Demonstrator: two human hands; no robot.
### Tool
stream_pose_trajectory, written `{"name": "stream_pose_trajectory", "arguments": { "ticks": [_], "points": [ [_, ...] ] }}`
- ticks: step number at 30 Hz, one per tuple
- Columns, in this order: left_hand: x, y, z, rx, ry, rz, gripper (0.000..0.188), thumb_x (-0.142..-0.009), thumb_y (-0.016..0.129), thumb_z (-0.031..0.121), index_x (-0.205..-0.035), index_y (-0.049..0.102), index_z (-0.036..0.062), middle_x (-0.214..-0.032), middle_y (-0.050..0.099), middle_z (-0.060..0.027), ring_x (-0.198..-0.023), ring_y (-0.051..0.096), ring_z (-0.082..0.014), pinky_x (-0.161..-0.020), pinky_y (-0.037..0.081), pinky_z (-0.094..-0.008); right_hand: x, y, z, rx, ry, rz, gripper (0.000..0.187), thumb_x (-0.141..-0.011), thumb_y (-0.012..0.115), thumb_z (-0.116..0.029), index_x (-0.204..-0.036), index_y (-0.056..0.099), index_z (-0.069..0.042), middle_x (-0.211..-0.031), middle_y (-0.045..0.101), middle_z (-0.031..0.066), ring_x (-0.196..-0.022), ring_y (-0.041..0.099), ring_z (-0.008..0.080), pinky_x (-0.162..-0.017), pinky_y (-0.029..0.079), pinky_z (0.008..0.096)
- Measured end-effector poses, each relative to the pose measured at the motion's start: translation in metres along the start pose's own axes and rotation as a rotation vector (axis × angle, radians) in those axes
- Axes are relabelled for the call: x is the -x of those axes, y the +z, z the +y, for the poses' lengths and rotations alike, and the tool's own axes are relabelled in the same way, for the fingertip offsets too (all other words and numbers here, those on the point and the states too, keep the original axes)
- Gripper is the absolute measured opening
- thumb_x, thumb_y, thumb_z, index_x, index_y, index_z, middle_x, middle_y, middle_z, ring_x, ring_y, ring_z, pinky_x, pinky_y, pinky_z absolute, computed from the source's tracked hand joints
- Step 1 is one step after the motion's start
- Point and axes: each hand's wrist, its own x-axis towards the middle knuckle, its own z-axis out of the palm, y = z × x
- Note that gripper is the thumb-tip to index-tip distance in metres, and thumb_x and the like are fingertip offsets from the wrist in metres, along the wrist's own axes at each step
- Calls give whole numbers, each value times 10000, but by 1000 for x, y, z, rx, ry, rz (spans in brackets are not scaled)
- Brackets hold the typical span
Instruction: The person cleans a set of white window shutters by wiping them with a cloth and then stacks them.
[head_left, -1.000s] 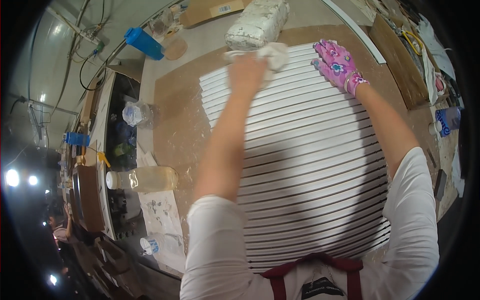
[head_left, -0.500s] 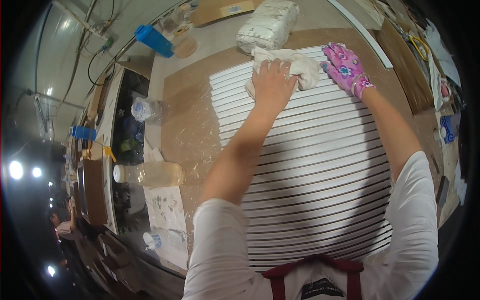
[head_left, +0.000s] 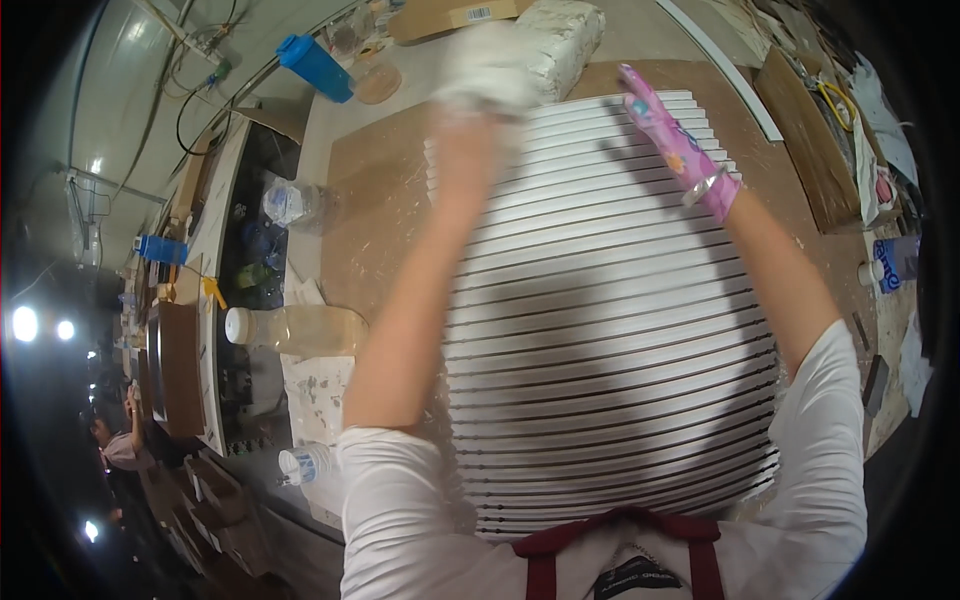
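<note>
A row of long white slats (head_left: pixel 600 330) lies side by side on a brown table (head_left: pixel 375 210) and fills the middle of the view. My left hand (head_left: pixel 490 75) is at the far edge of the slats, blurred by motion, with a white cloth (head_left: pixel 500 60) bunched in it. Its bare forearm stretches over the slats' left half. My right hand (head_left: pixel 675 145) wears a pink patterned glove. It lies with fingers stretched out on the far right part of the slats and holds nothing.
A white sack (head_left: pixel 565 35) and a cardboard box (head_left: pixel 450 15) lie beyond the slats, a blue container (head_left: pixel 315 65) at far left. Plastic bottles (head_left: pixel 290 200) (head_left: pixel 300 330) (head_left: pixel 305 462) sit along the table's left side. A box with tools (head_left: pixel 815 130) is at right. Another person (head_left: pixel 110 440) stands at lower left.
My left hand with the cloth slid right and nearer over the slats, then swung back to the far edge. The gloved right hand turned and shifted slightly nearer.
</note>
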Motion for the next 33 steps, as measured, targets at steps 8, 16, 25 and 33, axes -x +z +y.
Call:
{"name": "stream_pose_trajectory", "arguments": {
  "ticks": [8, 16, 25, 33],
  "points": [
    [-9, 23, -65, -156, -30, 213, 470, -949, 504, 266, -1347, 480, 18, -1330, 522, -195, -1231, 476, -363, -1022, 386, -450, -36, 44, -82, 905, -192, -180, 457, -859, 543, -298, -1278, 528, -115, -1204, 590, 124, -1175, 534, 337, -990, 432, 424],
    [-12, 50, -98, -583, -141, -28, 566, -964, 428, 459, -1424, 404, 130, -1447, 410, -103, -1365, 330, -295, -1073, 272, -571, -32, 52, 13, 949, -288, -166, 387, -904, 455, -438, -1176, 637, -231, -1261, 587, 82, -1201, 528, 310, -1002, 418, 456],
    [-13, 43, -100, -581, -212, -54, 564, -971, 406, 461, -1436, 393, 141, -1480, 383, -85, -1383, 307, -271, -1101, 229, -563, -41, -139, 24, 956, 457, 188, 455, -905, 459, -456, -1002, 685, -74, -1027, 677, 172, -905, 653, 323, -798, 500, 415],
    [-19, 46, -101, -604, -216, -104, 570, -976, 358, 492, -1445, 381, 170, -1492, 360, -67, -1390, 299, -263, -1087, 242, -562, -39, -23, 5, 1382, -51, -207, 362, -896, 476, -420, -1152, 618, -206, -1189, 602, 75, -1119, 576, 302, -892, 477, 444]
  ]
}}
